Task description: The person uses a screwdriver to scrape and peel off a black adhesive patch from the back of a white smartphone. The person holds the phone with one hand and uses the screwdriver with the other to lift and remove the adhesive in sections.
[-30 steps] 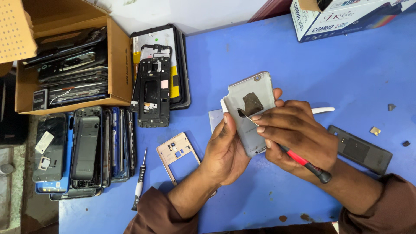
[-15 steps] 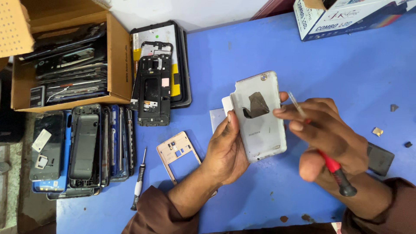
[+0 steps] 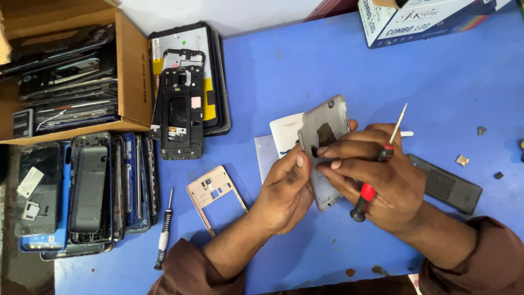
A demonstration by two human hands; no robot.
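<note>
Since half a second back, the right hand (image 3: 382, 180) has come in over the grey phone back (image 3: 323, 136), fingers now pressing on its inner face, and the red-handled screwdriver (image 3: 375, 166) has swung so its thin shaft points up instead of hanging down past the wrist.

Going left to right from the hands: way off to the left sits a cardboard box (image 3: 134, 82) stuffed with dark phone parts, with a row of old handsets and frames (image 3: 90, 188) stacked on edge below it. A black screwdriver (image 3: 164, 232) lies on the blue table (image 3: 447, 87) just left of the left forearm, and a pinkish-gold phone frame (image 3: 215, 196) lies flat right beside the left hand (image 3: 284, 191). That frame is thin, rectangular, with a big open cutout.

The left hand grips the phone back from below, thumb up on its edge, holding it tilted above the table. The right hand clamps it from the other side while still pinching the screwdriver between its fingers. So both hands are together on one part. The shell looks like matte grey plastic or metal, rounded corners, with a dark patch inside. A white flat piece (image 3: 286, 134) shows behind it.

It looks like the person is picking or peeling something off the inside of the shell. The next bit probably needs a careful fingertip pull without bending the shell.

Right of the hands, a black flat cover (image 3: 450, 186) lies on the table.
</note>
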